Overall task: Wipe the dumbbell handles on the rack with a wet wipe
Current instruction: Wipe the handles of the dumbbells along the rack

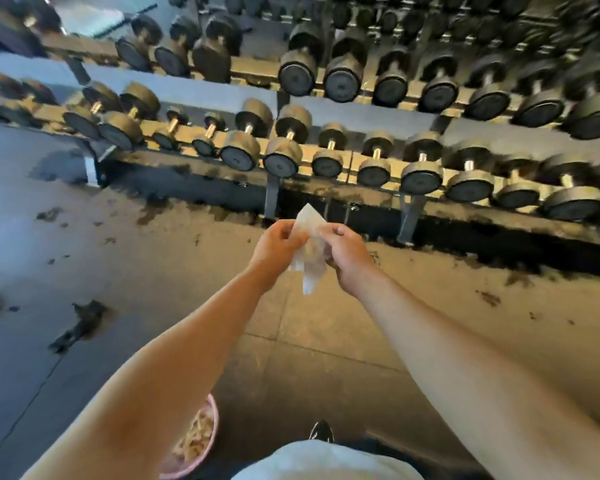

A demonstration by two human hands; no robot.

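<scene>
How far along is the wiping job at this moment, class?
Done: a wet wipe is out, pinched between the left hand and right hand. In hand: holding it up, away from the rack. Left: no dumbbell handles are being touched; whether any were wiped cannot be told.

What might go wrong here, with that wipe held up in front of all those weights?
The wet wipe is only pinched between the left hand and right hand, hanging crumpled, so it may slip to the stained floor. The dumbbells sit close together on the rack, so fingers reaching for a handle might get squeezed.
</scene>
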